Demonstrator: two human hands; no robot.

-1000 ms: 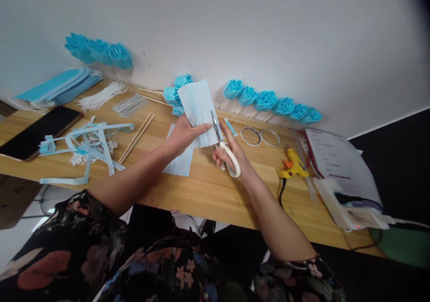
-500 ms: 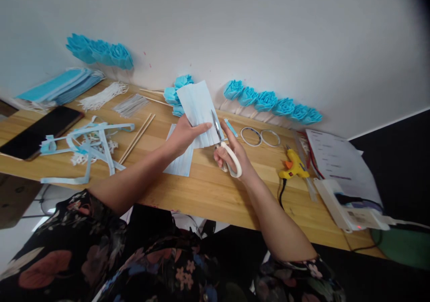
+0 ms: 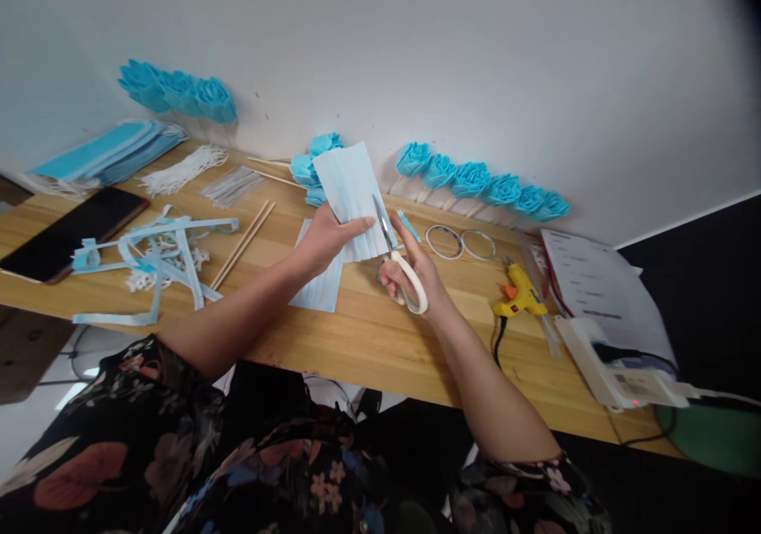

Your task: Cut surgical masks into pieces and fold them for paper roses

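Two hands: both busy over the wooden table (image 3: 369,344).
Left hand (image 3: 324,241): pinches the pale blue pleated sheet (image 3: 350,189) near its lower edge and holds it upright above the table.
Right hand (image 3: 416,276): grips the scissors (image 3: 397,261), blades pointing to 11 o'clock at the sheet's lower right edge.
Flat sheet (image 3: 318,290): on the table, 6 o'clock of the left hand.
Glue gun (image 3: 520,292): 3 o'clock of the right hand, apart.

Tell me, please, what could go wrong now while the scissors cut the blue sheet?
1. The left hand pinches the pleated blue sheet with its thumb close to the blades of the scissors in the right hand; a slip might nick it.
2. The sheet stands unsupported, so it may bend and the cut wander.
3. The cord of the glue gun hangs near the right forearm and could snag.
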